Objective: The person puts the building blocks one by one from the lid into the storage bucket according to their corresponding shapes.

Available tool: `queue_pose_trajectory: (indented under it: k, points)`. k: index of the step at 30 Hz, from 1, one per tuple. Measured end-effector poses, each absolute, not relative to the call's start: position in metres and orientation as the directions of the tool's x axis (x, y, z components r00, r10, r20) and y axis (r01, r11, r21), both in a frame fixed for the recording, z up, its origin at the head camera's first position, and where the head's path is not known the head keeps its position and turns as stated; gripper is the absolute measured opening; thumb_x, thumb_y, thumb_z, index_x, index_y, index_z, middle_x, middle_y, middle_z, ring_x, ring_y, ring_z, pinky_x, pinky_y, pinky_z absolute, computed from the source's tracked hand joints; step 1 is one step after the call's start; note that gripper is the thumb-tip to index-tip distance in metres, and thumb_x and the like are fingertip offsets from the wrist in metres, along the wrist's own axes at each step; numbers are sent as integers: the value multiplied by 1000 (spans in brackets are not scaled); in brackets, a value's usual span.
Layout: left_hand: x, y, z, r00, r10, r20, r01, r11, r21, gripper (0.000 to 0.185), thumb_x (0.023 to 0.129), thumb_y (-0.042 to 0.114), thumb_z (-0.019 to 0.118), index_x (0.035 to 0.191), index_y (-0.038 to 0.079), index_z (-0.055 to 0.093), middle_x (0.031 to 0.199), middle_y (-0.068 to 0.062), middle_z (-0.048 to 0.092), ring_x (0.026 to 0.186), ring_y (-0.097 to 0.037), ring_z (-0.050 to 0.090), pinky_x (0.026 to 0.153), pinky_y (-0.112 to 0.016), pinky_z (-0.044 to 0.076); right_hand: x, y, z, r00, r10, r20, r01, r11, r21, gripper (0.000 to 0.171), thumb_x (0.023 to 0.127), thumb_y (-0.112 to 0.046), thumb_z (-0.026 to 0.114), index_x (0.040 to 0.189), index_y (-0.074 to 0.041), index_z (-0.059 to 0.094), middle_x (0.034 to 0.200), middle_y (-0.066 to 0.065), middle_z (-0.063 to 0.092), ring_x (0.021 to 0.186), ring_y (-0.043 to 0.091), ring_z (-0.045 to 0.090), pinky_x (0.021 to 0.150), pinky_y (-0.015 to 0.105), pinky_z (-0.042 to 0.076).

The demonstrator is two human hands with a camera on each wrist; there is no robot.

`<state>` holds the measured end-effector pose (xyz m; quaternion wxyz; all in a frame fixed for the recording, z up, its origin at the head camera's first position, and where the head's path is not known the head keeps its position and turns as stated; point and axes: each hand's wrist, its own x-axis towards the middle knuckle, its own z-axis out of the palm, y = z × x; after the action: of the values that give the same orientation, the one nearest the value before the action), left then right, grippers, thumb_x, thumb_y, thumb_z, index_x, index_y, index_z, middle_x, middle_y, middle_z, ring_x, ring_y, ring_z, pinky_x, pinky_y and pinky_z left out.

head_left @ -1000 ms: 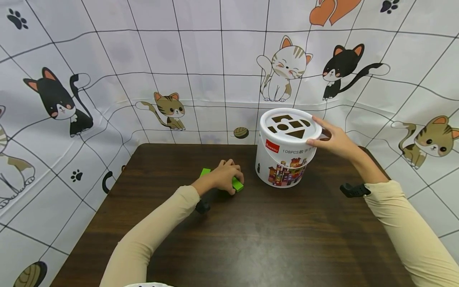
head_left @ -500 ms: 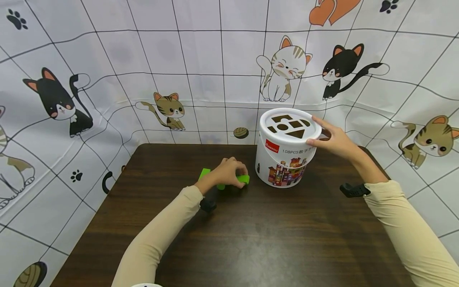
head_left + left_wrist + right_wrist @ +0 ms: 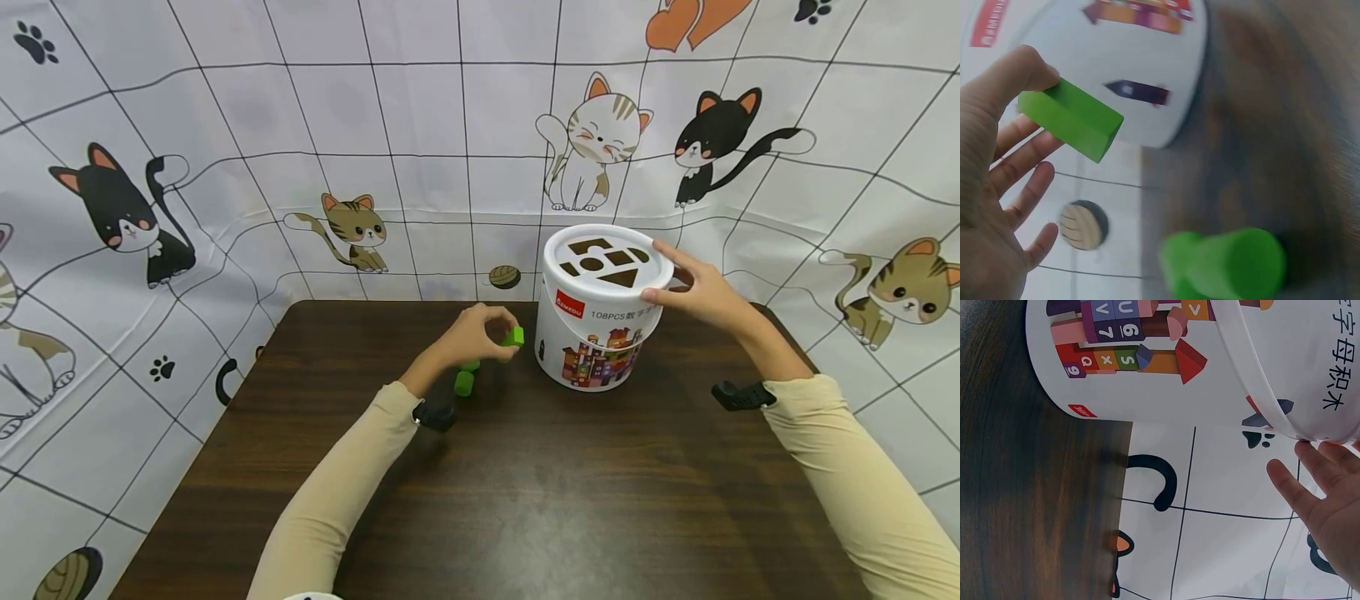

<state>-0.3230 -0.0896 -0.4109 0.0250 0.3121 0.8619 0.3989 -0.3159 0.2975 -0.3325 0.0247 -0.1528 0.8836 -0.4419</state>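
A green oblong block point(image 3: 1072, 119) is pinched between the thumb and fingers of my left hand point(image 3: 472, 335), raised just left of the white bucket point(image 3: 592, 333). In the left wrist view the other fingers are spread behind it. A green cylinder point(image 3: 464, 384) lies on the table below this hand. Another green block point(image 3: 471, 365) is beside it, partly hidden by the hand. My right hand point(image 3: 697, 289) rests against the right side of the bucket's lid, thumb in front and fingers spread; in the right wrist view the visible fingers look fairly straight.
The bucket's white lid point(image 3: 609, 258) has several shaped holes. A white handle point(image 3: 1254, 369) hangs across its front. Beneath everything is a dark wooden table point(image 3: 525, 500), its far edge against a cat-patterned wall covering point(image 3: 420, 108).
My left hand has lifted the green block off the table and moved it up towards the bucket. The green cylinder now shows fully. My right hand has stayed on the lid.
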Motion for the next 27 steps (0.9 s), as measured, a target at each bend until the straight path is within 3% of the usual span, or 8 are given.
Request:
queue_pose_trajectory:
  k: [4, 8, 14, 20, 27]
  points:
    - [-322, -85, -391, -794, 550, 259, 537, 435, 723, 27, 83, 15, 81, 107, 9, 70, 102, -8, 69, 100, -29, 65, 97, -48, 52, -316, 298, -332, -952, -292, 89, -246, 562, -789, 93, 92, -22, 76, 165, -23, 17, 166, 18, 29, 147, 37, 40, 87, 4, 43]
    - [-322, -81, -371, -787, 540, 299, 565, 436, 701, 30, 84, 19, 81, 110, 10, 69, 107, -5, 68, 105, -21, 62, 100, -42, 50, -316, 298, -331, -952, -292, 89, -245, 558, -792, 93, 93, -21, 76, 165, -23, 16, 166, 19, 29, 146, 38, 41, 87, 4, 43]
    - [-323, -75, -343, -776, 512, 368, 591, 386, 709, 32, 83, 15, 81, 111, 6, 69, 107, -8, 69, 105, -22, 63, 99, -39, 51, -315, 298, -331, -953, -291, 88, -247, 571, -783, 93, 92, -22, 76, 165, -23, 17, 166, 17, 28, 148, 37, 39, 88, 4, 43]
    - [-324, -66, -316, -776, 464, 428, 607, 365, 706, 32, 84, 17, 80, 113, 6, 70, 107, -8, 70, 103, -19, 61, 90, -33, 51, -316, 298, -331, -955, -286, 82, -243, 591, -769, 93, 92, -23, 76, 165, -24, 17, 168, 14, 27, 150, 35, 36, 104, 21, 45]
    - [-330, -50, -292, -758, 402, 514, 651, 406, 642, 35, 85, 23, 81, 116, 8, 71, 110, -6, 71, 109, -20, 57, 99, -33, 44, -316, 298, -331, -954, -289, 83, -245, 587, -771, 93, 92, -23, 76, 164, -25, 17, 168, 14, 26, 150, 34, 36, 110, 35, 43]
